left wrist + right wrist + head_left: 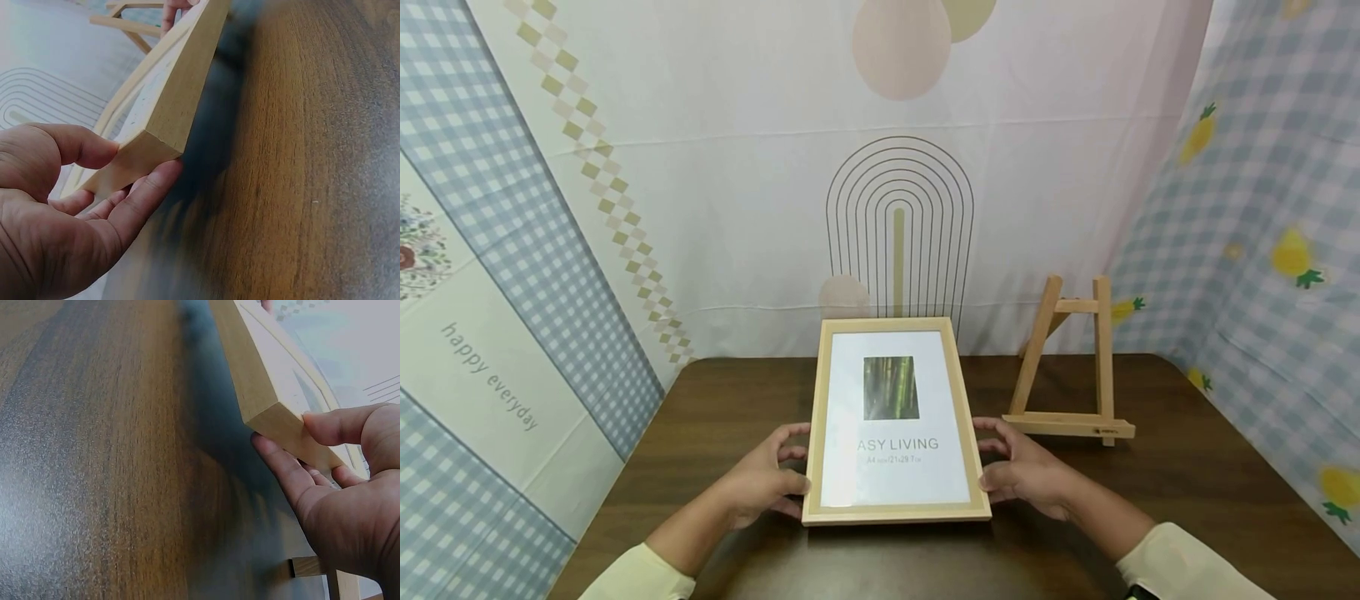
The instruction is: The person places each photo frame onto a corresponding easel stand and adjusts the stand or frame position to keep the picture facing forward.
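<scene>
A light wooden picture frame (pixel 891 492) with a white insert and a small bamboo photo is held between both hands over the dark table. My left hand (pixel 767 477) grips its left edge near the front corner, thumb at the front rim and fingers beneath, as the left wrist view shows. On the opposite side my right hand (pixel 1026 471) grips the right edge the same way. Both wrist views show a gap between the near edge of the frame (pixel 250 375) and the tabletop, with a dark shadow below.
A small wooden easel (pixel 1105 358) stands on the table (pixel 722 392) at the right, close beyond my right hand. Behind the table hangs a white cloth (pixel 737 208) with an arch print. Checked cloths (pixel 1247 333) close off both sides.
</scene>
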The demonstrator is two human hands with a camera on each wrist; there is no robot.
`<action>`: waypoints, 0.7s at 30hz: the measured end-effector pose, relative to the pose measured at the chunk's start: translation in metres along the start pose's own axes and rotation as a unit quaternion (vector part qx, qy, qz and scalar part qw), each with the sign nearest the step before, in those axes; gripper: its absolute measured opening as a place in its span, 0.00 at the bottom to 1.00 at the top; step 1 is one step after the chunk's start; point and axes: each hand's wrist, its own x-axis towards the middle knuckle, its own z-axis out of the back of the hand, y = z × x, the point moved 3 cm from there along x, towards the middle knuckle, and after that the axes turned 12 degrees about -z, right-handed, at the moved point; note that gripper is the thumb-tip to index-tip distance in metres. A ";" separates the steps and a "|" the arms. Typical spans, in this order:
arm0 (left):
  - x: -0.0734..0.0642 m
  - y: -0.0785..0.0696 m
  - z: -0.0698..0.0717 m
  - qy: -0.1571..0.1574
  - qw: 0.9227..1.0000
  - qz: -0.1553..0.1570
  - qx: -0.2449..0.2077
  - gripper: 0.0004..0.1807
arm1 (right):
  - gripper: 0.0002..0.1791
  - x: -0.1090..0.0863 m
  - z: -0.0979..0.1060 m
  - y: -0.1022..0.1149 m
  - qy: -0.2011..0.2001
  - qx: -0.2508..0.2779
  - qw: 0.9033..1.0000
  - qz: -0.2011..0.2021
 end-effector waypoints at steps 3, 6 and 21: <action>0.000 -0.001 -0.001 0.000 1.000 -0.003 0.004 0.49 | 0.51 0.000 0.000 0.001 -0.006 -0.006 1.000 0.002; 0.000 -0.002 -0.001 0.000 1.000 -0.008 0.005 0.49 | 0.51 -0.001 0.000 0.002 -0.012 -0.012 1.000 0.006; 0.004 -0.002 0.001 0.002 1.000 -0.022 -0.005 0.50 | 0.49 0.001 0.001 0.006 -0.025 -0.022 0.999 0.019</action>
